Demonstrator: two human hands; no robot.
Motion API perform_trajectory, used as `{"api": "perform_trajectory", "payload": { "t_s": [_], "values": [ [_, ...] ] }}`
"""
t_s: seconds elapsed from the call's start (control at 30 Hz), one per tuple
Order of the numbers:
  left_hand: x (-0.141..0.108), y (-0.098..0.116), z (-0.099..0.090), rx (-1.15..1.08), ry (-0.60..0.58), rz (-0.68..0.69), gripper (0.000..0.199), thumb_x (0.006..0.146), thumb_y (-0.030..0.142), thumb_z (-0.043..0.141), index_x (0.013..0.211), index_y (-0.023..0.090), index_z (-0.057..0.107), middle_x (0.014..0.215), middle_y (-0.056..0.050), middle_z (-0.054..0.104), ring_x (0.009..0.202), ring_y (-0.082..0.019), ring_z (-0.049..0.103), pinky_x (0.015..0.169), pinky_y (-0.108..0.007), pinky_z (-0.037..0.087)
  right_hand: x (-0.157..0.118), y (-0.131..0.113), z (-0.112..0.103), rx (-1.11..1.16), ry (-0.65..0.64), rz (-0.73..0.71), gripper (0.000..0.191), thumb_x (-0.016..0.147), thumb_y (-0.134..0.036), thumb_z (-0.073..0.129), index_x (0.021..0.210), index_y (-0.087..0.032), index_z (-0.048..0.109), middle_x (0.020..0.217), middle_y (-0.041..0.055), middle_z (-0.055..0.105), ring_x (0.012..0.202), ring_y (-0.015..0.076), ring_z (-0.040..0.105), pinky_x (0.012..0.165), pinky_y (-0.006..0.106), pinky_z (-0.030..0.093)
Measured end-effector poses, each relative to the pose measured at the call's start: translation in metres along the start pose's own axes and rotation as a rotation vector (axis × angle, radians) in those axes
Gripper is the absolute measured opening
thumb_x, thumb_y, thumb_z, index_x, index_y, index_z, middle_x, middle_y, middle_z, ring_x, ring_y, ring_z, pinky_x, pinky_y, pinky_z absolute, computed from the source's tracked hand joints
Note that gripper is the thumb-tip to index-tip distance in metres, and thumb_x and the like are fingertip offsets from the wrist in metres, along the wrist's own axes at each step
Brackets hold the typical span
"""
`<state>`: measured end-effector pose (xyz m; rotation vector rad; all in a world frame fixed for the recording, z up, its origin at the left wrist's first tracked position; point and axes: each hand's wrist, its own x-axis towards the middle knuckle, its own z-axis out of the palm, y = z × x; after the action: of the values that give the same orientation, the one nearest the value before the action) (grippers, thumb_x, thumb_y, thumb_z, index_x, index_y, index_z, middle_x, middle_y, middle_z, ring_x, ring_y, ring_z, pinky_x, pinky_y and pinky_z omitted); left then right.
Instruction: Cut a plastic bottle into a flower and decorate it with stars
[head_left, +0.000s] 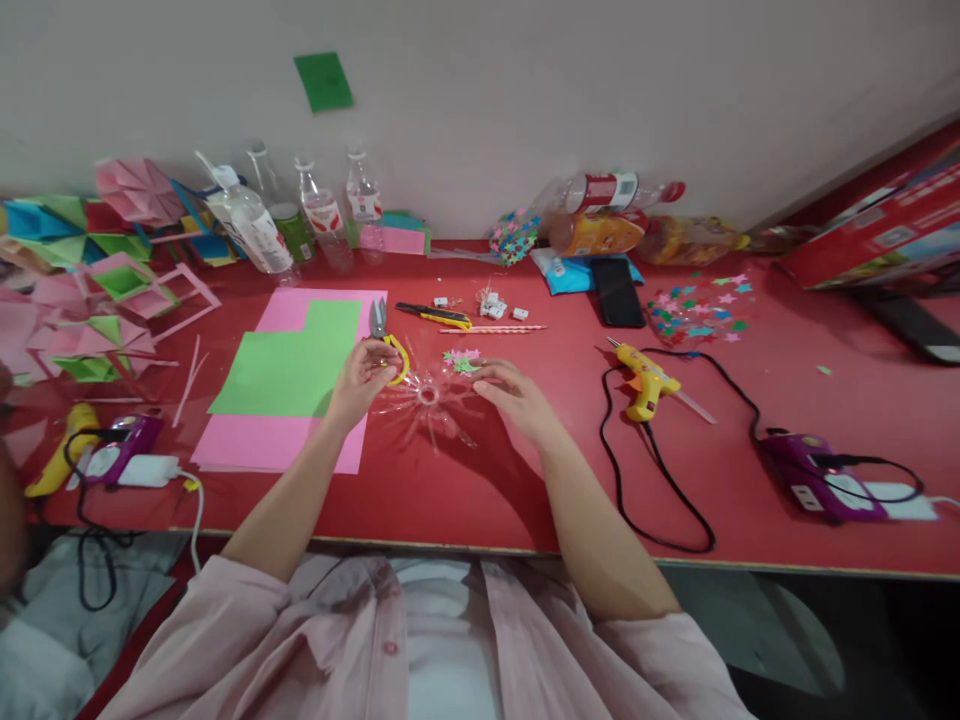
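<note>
Between my hands lies a clear plastic bottle piece (427, 395), cut into thin strips that fan out around a ring-shaped neck. My left hand (363, 380) is at its left side, thumb and fingers pinched at the strip ends. On the right, my right hand (516, 396) pinches at the opposite strip ends; the transparent strips are hard to make out at the fingertips. Yellow-handled scissors (379, 320) lie just beyond my left fingers. Small pink and green paper stars (462, 360) sit behind the bottle piece, close to my right fingertips.
Green (277, 370) and pink sheets (285, 445) lie left. A yellow cutter (442, 317) and striped straw (495, 329) are behind. Right are a corded glue gun (646, 384), a phone (617, 292) and a star-covered plastic piece (701, 310). Bottles (322, 215) line the wall.
</note>
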<state>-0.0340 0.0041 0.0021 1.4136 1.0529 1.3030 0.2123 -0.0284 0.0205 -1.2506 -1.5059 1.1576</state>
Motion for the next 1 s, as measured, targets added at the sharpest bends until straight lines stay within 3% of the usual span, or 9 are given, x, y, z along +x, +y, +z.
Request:
{"api": "perform_trajectory", "payload": {
  "t_s": [0.37,0.5,0.67,0.77,0.87,0.93,1.0],
  "values": [
    [0.000,-0.002,-0.002,0.044,0.042,0.042,0.024,0.075,0.027,0.063,0.097,0.021,0.057,0.102,-0.006,0.063,0.094,-0.016,0.063,0.078,-0.031,0.051,0.000,0.000,0.000,-0.003,0.049,0.023,0.022,0.074,-0.043,0.065,0.072,-0.022,0.063,0.113,0.0063,0.057,0.109,0.0219,0.056,0.094,0.038,0.041],
    [0.001,-0.004,-0.004,-0.017,0.130,0.040,0.028,0.080,0.041,0.059,0.096,0.019,0.057,0.104,-0.008,0.063,0.096,-0.018,0.063,0.083,-0.032,0.051,0.002,0.004,0.000,-0.037,0.077,-0.009,0.026,0.075,-0.047,0.063,0.072,-0.021,0.062,0.112,0.0070,0.059,0.108,0.0217,0.057,0.092,0.037,0.043],
    [0.001,-0.012,-0.010,-0.089,0.267,0.015,0.030,0.085,0.049,0.051,0.092,0.020,0.057,0.098,-0.006,0.063,0.088,-0.014,0.064,0.076,-0.027,0.052,0.004,0.007,0.000,-0.302,0.211,-0.046,0.030,0.086,-0.044,0.045,0.073,-0.021,0.060,0.098,0.0068,0.065,0.094,0.0192,0.062,0.083,0.033,0.047],
    [0.000,-0.016,-0.014,-0.092,0.292,-0.013,0.028,0.085,0.047,0.051,0.090,0.020,0.056,0.095,-0.005,0.063,0.080,-0.012,0.064,0.069,-0.024,0.051,0.000,0.006,-0.021,-0.421,0.279,0.007,0.024,0.084,-0.039,0.046,0.072,-0.021,0.058,0.083,0.0064,0.066,0.081,0.0206,0.062,0.078,0.036,0.047],
    [-0.001,-0.017,-0.016,-0.079,0.299,-0.035,0.026,0.086,0.046,0.050,0.090,0.020,0.056,0.091,-0.004,0.063,0.076,-0.011,0.063,0.065,-0.022,0.050,-0.012,0.004,-0.065,-0.578,0.428,0.101,0.015,0.077,-0.033,0.054,0.077,-0.019,0.060,0.086,0.0119,0.065,0.085,0.0276,0.061,0.081,0.045,0.044],
    [-0.002,-0.017,-0.015,-0.071,0.287,-0.052,0.026,0.085,0.046,0.050,0.090,0.020,0.055,0.090,-0.004,0.063,0.074,-0.010,0.062,0.064,-0.022,0.050,-0.022,0.006,-0.098,-0.858,0.635,0.302,0.015,0.078,-0.029,0.053,0.081,-0.017,0.061,0.093,0.0162,0.065,0.096,0.0317,0.060,0.084,0.046,0.043],
    [-0.002,-0.017,-0.013,-0.067,0.271,-0.067,0.027,0.085,0.046,0.050,0.089,0.020,0.055,0.090,-0.004,0.062,0.072,-0.010,0.062,0.063,-0.021,0.049,-0.032,0.011,-0.124,-0.928,0.719,0.555,0.020,0.076,-0.030,0.058,0.088,-0.014,0.061,0.102,0.0213,0.063,0.102,0.0350,0.059,0.083,0.047,0.044]
  ]
}}
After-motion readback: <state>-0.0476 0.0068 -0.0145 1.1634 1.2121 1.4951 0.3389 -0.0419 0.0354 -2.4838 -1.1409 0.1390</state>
